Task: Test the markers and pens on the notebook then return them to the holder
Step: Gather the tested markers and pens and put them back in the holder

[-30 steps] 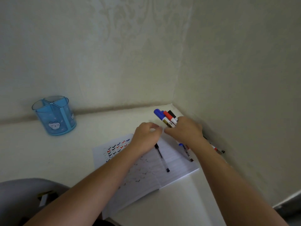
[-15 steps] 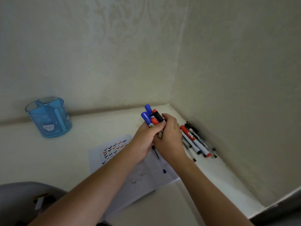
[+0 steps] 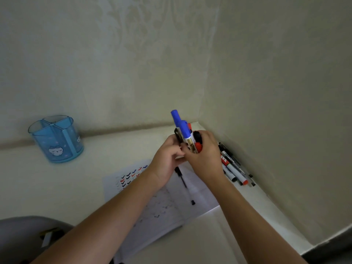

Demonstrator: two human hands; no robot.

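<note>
Both hands hold one upright bundle of markers with blue, red and black caps above the open notebook. My right hand wraps the bundle from the right; my left hand presses it from the left. A black pen lies on the notebook page, which bears rows of coloured tick marks. The blue divided holder, with a cat face on it, stands empty far left by the wall. More markers and pens lie along the right wall.
The white desk sits in a room corner, with walls close behind and to the right. A grey chair back shows at the lower left. The desk's front right edge drops off at the lower right.
The hands gathered the markers from the desk into one bundle and lifted it upright. The loose markers by the right wall have come into view.
</note>
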